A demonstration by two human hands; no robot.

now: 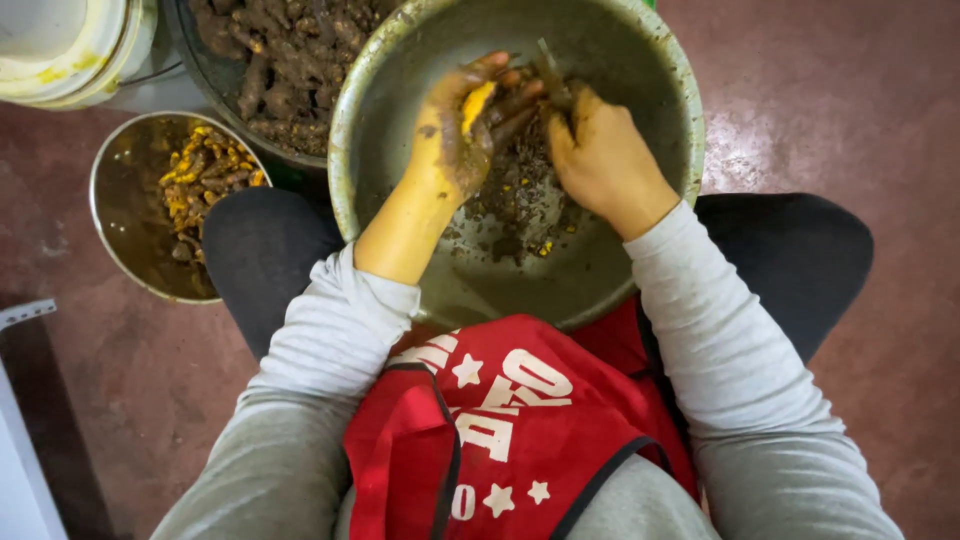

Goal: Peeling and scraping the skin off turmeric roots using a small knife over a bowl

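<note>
Metal blade [548, 68] half-hidden behind right hand [600, 150].

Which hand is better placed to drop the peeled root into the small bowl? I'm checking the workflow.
The left hand. It holds the yellow root, and the small bowl of peeled pieces sits on that side. The right hand grips a tool over the big bowl, farther away.

Both forearms reach forward; the left hand [455, 130] is cupped, palm up, and the right hand [600, 155] has its fingers curled closed.
</note>
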